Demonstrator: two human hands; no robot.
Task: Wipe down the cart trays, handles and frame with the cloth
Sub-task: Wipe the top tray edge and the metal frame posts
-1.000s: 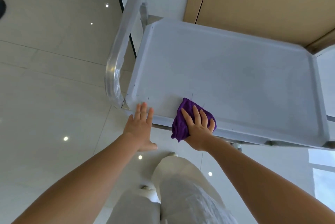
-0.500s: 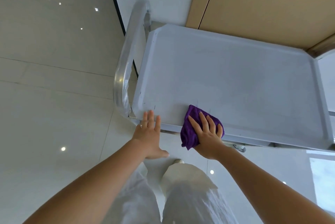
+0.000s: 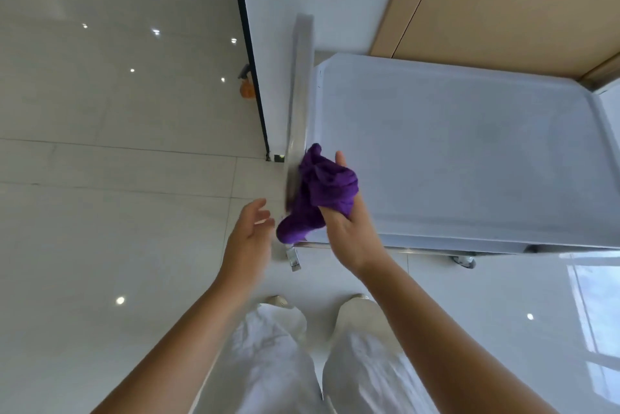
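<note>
Right hand (image 3: 349,229) fingers grip the bunched purple cloth (image 3: 318,194), its long axis upright against the cart handle (image 3: 299,95); left hand (image 3: 250,236) loosely spread, empty.

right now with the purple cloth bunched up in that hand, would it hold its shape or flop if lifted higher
Probably flop: the purple cloth sits crumpled in the right hand, and one end droops below the fingers instead of sticking out. It likely weighs little, since a loose grip carries it. The fuzzy surface suggests it will not slip easily.

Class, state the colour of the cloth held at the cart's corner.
Purple: the cloth, gripped by the right hand, shows best in the head view.
</note>
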